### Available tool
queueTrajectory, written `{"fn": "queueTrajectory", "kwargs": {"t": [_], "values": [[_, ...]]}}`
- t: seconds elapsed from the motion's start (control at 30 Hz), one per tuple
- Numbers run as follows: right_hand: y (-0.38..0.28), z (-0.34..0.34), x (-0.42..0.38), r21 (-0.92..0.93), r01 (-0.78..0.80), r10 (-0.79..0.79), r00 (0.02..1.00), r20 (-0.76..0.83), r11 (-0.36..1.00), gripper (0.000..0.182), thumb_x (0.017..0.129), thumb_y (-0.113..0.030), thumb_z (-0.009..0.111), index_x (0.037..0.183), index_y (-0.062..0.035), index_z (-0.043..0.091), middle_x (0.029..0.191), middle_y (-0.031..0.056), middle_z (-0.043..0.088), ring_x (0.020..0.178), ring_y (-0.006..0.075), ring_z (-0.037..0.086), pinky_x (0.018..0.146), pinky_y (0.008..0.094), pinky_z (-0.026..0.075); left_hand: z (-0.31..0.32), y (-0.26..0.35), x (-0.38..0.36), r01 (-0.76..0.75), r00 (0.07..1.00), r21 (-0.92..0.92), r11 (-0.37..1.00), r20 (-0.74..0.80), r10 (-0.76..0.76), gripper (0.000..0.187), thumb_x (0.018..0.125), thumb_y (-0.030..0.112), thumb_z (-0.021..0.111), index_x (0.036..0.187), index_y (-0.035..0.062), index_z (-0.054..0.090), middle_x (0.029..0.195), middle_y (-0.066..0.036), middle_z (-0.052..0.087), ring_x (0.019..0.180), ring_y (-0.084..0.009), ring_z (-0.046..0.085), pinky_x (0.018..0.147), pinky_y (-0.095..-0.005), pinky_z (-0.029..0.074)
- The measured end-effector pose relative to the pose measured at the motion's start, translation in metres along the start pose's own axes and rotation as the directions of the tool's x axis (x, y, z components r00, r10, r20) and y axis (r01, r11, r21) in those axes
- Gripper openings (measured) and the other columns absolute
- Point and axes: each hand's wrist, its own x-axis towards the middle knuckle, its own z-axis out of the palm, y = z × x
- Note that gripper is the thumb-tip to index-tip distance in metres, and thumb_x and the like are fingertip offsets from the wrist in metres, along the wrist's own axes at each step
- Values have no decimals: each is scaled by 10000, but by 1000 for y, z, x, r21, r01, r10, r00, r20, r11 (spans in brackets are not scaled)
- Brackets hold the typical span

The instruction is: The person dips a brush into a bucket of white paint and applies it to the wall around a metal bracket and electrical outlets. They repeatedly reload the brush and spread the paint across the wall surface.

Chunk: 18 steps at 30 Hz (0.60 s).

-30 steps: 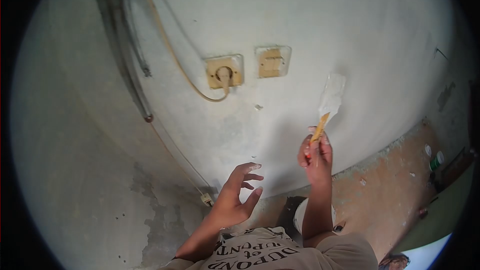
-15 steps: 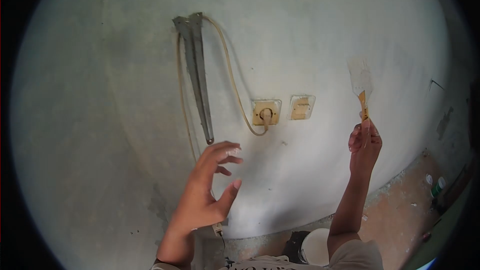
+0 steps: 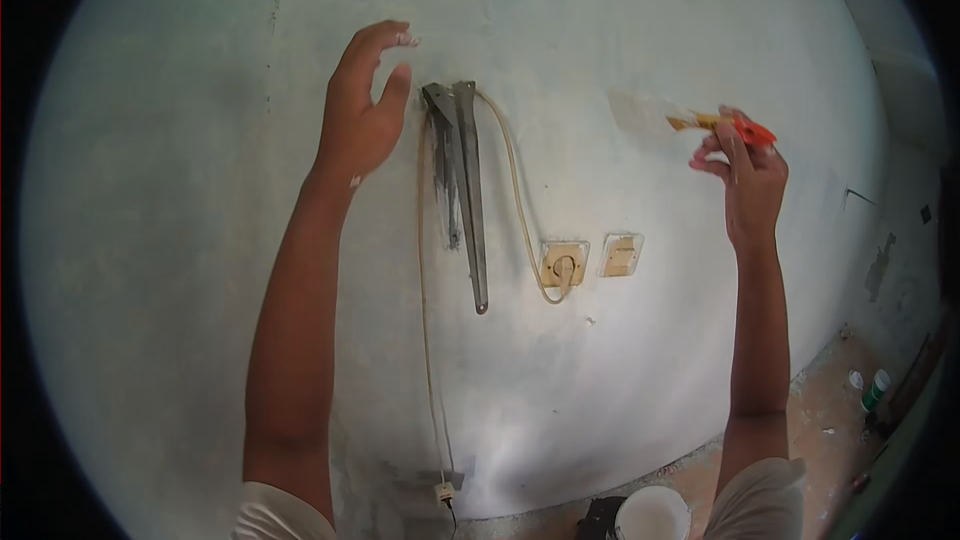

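My right hand (image 3: 752, 172) grips a paintbrush (image 3: 686, 123) by its yellow and orange-red handle. The brush lies nearly level, its white-coated bristles (image 3: 638, 112) pointing left over the pale wall. My left hand (image 3: 362, 115) is raised with nothing in it, fingers curved and thumb apart, white smears on a fingertip and the wrist. It is just left of and above the top of a grey metal bracket (image 3: 474, 200) fixed to the wall. A dark, rough strip shows along the bracket's left side. A beige cord (image 3: 508, 140) loops from behind the bracket.
The cord's plug sits in a yellowed wall socket (image 3: 565, 266), beside a switch plate (image 3: 622, 254). Below hangs a cord connector (image 3: 444, 492). A white bucket (image 3: 652, 516) stands on the floor by the wall. A green-and-white container (image 3: 877, 390) is at far right.
My left hand has risen from below the bracket to beside its top. My right hand has moved up, and the brush has turned from upright to pointing left. The view has shifted too.
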Motion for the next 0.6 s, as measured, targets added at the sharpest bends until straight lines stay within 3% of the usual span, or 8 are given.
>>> {"fn": "queueTrajectory", "kwargs": {"t": [0.1, 0.17, 0.23, 0.3, 0.37, 0.43, 0.53, 0.6], "values": [[-18, 30, 31, -62, 125, -117, 985, 124, 990, 289, 974, -103, 636, 1190, 88, 641, 859, 110, 665, 760, 178, 671, 680, 323, 634, 3, -43, 45, -172, 984, 149, 974, -25, 178, 278, 982, 106, 543, 1255, 58, 574, 1415, -80, 538, 1342, -252, 480, 1114, -437, 361], [-28, 48, 57, -71, 197, -180, 965, 193, 978, 279, 971, -101, 636, 1194, 67, 650, 863, 100, 663, 785, 174, 672, 690, 323, 636, 6, -63, 74, -240, 958, 221, 945, -103, 267, 262, 921, 89, 557, 1179, 54, 585, 1365, -143, 554, 1289, -354, 509, 1085, -408, 400], [-38, 69, 87, -187, 434, -354, 868, 348, 881, 264, 969, -114, 642, 1200, 10, 673, 932, 77, 689, 851, 155, 676, 699, 315, 638, 10, -82, 99, -253, 948, 224, 941, -136, 288, 277, 915, 91, 551, 1189, 56, 575, 1389, -143, 538, 1311, -354, 489, 1113, -432, 371], [-48, 94, 115, -178, 472, -387, 846, 366, 863, 242, 964, -110, 647, 1175, -1, 691, 965, 73, 709, 864, 149, 676, 733, 310, 623, 16, -103, 106, -265, 936, 229, 937, -172, 307, 293, 910, 93, 545, 1199, 57, 566, 1414, -143, 521, 1332, -355, 470, 1141, -457, 343], [-55, 114, 146, -169, 507, -418, 824, 382, 845, 222, 958, -106, 652, 1150, -11, 709, 998, 69, 729, 876, 144, 677, 768, 305, 608, 23, -123, 107, -258, 869, 505, 824, -251, 425, 324, 902, 90, 518, 1223, 65, 551, 1460, -138, 483, 1381, -336, 425, 1189, -499, 272], [-60, 134, 175, -155, 565, -485, 795, 364, 810, 246, 989, -115, 610, 1177, 26, 682, 1137, 105, 712, 987, 182, 684, 842, 323, 610, 28, -111, 102, -287, 853, 538, 793, -233, 467, 324, 910, 81, 499, 1231, 61, 546, 1485, -138, 460, 1390, -336, 416, 1196, -529, 244], [-79, 166, 207, -38, 560, -520, 791, 322, 828, 210, 993, -146, 626, 1143, 0, 621, 1013, 109, 705, 985, 201, 706, 830, 333, 600, 30, -100, 95, -324, 847, 575, 751, -177, 501, 325, 914, 76, 478, 1232, 52, 542, 1510, -141, 436, 1404, -335, 401, 1200, -561, 220], [-90, 188, 218, -94, 629, -579, 756, 306, 772, 200, 990, -147, 632, 1125, 0, 627, 994, 105, 708, 971, 194, 705, 833, 336, 598, 29, -101, 96, -325, 849, 589, 740, -163, 502, 326, 910, 80, 476, 1227, 45, 542, 1510, -143, 436, 1407, -334, 395, 1198, -563, 224]]}}
